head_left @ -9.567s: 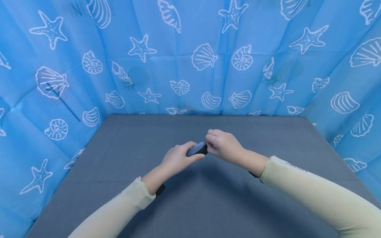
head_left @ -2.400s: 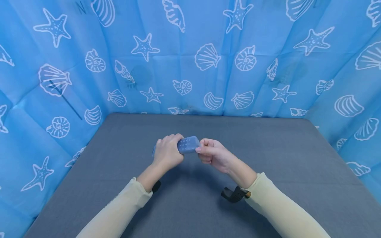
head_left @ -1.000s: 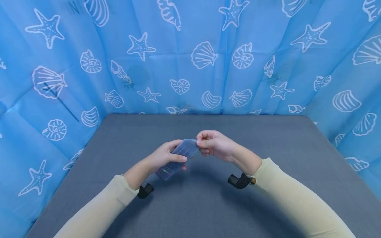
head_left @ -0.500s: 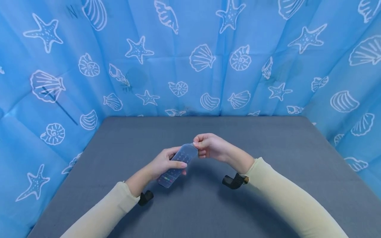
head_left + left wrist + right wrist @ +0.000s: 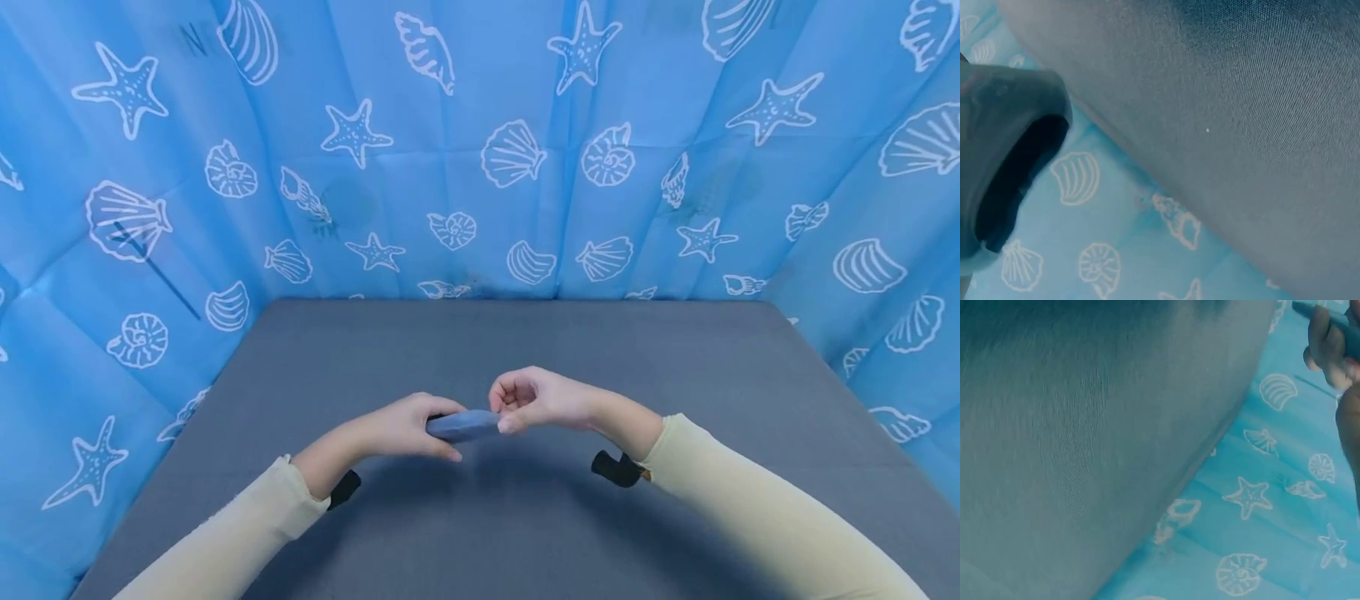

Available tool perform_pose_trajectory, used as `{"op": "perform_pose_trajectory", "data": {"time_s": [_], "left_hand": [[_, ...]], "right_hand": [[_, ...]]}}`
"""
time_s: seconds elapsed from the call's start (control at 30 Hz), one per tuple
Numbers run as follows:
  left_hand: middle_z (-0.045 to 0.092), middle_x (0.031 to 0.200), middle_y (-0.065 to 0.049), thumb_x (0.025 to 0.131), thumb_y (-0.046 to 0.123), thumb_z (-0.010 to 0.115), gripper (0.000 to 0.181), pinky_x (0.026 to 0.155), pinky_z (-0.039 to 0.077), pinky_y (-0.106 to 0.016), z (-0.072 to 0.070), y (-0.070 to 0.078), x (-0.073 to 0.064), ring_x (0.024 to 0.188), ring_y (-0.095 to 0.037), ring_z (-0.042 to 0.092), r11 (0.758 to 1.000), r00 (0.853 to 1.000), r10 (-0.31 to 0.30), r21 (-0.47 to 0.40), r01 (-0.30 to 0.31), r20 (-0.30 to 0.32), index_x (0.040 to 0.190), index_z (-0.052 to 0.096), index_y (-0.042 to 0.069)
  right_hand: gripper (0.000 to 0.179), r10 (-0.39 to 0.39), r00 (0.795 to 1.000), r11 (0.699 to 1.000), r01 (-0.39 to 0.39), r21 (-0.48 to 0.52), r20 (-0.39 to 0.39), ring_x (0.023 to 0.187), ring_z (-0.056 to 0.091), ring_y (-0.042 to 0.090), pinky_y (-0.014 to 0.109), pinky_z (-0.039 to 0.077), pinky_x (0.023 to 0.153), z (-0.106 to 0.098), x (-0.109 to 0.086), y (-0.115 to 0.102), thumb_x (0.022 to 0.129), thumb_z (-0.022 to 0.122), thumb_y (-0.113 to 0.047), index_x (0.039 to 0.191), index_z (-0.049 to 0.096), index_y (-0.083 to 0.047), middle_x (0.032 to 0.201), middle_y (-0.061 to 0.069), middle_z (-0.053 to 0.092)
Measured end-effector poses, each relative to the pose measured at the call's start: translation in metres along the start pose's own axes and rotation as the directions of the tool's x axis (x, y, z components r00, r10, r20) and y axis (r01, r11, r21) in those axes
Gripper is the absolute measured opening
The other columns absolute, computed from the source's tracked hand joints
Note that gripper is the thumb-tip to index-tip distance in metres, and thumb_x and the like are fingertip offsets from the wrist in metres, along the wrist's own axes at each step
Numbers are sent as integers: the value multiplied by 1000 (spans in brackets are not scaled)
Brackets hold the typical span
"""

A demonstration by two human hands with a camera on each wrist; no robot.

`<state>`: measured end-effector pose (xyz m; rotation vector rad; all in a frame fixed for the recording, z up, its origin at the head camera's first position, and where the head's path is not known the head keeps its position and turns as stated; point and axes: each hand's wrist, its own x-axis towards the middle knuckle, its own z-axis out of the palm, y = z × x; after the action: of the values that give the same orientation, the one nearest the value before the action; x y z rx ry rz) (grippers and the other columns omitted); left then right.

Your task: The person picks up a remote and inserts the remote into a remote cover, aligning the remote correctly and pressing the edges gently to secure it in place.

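Note:
In the head view, a remote control [image 5: 461, 427] in a translucent bluish cover is held above the table, its narrow edge toward the camera. My left hand [image 5: 401, 427] grips its left end, thumb below and fingers above. My right hand [image 5: 543, 400] is at the other end, pinching the cover's tip, with the other fingers curled. The button face is hidden. In the left wrist view, the cover [image 5: 1013, 94] shows a long dark opening on its underside. At the upper right of the right wrist view, fingers [image 5: 1329, 347] wrap round the dark remote.
The grey cloth-covered table [image 5: 480, 533] spreads beneath both hands. A blue curtain [image 5: 465, 125] with white shells and starfish stands behind it and along both sides. Black wrist cameras [image 5: 618, 468] hang below the cream sleeves [image 5: 772, 492].
Both hands have lowered toward me. The remote has tipped from showing its buttons to showing its edge. Over the longer span the left hand's grip shifted along it.

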<state>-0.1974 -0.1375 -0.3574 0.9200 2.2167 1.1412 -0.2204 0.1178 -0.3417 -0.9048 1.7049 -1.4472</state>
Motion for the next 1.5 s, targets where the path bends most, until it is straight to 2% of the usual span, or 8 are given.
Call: {"op": "perform_pose_trajectory", "data": {"time_s": [0.2, 0.33, 0.47, 0.53, 0.73, 1.0, 1.3, 1.5], "left_hand": [[65, 107, 1, 88, 8, 71, 35, 78, 46, -29, -2, 5, 0, 87, -11, 55, 999, 995, 19, 42, -23, 95, 123, 64, 7], [66, 103, 0, 91, 7, 67, 34, 77, 47, -30, -6, 6, -1, 84, -11, 57, 997, 994, 11, 76, -20, 111, 125, 62, 9], [66, 104, 2, 94, 10, 65, 34, 77, 46, -32, -11, 7, 0, 85, -13, 57, 991, 997, -2, 134, -8, 73, 128, 60, 13], [65, 108, 3, 94, 12, 65, 34, 80, 46, -34, -12, 7, 2, 88, -13, 57, 988, 998, 0, 151, -10, 62, 128, 60, 14], [64, 110, 2, 95, 12, 64, 34, 83, 46, -34, -14, 8, 6, 92, -14, 57, 989, 996, -15, 151, 2, 87, 128, 60, 14], [60, 90, 5, 93, 7, 62, 29, 69, 43, -27, -11, 11, 5, 76, -9, 55, 988, 988, 25, 144, -47, 156, 122, 63, 12], [60, 88, 4, 94, 11, 63, 27, 68, 45, -26, -1, 8, -5, 76, -10, 55, 999, 981, 33, -3, -33, 194, 120, 62, 9], [61, 84, 3, 93, 11, 62, 27, 65, 47, -29, 8, 15, -10, 70, -12, 55, 988, 975, 82, -146, -52, 205, 119, 62, 3]], "right_hand": [[17, -6, 1000, 969, 6, -245, 1, 61, 43, 11, 25, 38, 58, 10, -4, -12, 88, 72, -9, 82, 58, 0, 68, -2, 49], [18, -136, 991, 929, 131, -345, 9, 62, 43, 12, 26, 39, 58, 16, -8, -13, 90, 68, -5, 78, 55, -4, 70, -4, 47], [19, -352, 932, 864, 289, -412, -85, 62, 43, 16, 29, 40, 58, 25, -12, -11, 92, 63, 0, 79, 51, -6, 79, 3, 50], [20, -389, 903, 866, 290, -408, -183, 61, 43, 17, 29, 41, 58, 31, -16, -11, 92, 62, 1, 78, 50, -5, 82, 6, 52], [23, -192, 912, 980, 158, -123, -363, 55, 45, 15, 26, 40, 53, 43, -23, -14, 96, 59, -5, 78, 49, 5, 68, 5, 54], [27, -47, 966, 996, 65, 64, -256, 49, 31, 14, 25, 31, 52, 39, -23, -16, 100, 51, -11, 78, 45, 2, 58, -2, 37], [14, 197, 978, 971, -205, -125, -71, 52, 31, 13, 25, 30, 52, 30, -23, -37, 97, 57, -14, 90, 52, -3, 64, -2, 38], [10, 213, 976, 952, -197, -232, 42, 63, 42, 15, 28, 37, 60, 24, -29, -52, 90, 63, -5, 84, 56, -2, 70, -1, 46]]}}
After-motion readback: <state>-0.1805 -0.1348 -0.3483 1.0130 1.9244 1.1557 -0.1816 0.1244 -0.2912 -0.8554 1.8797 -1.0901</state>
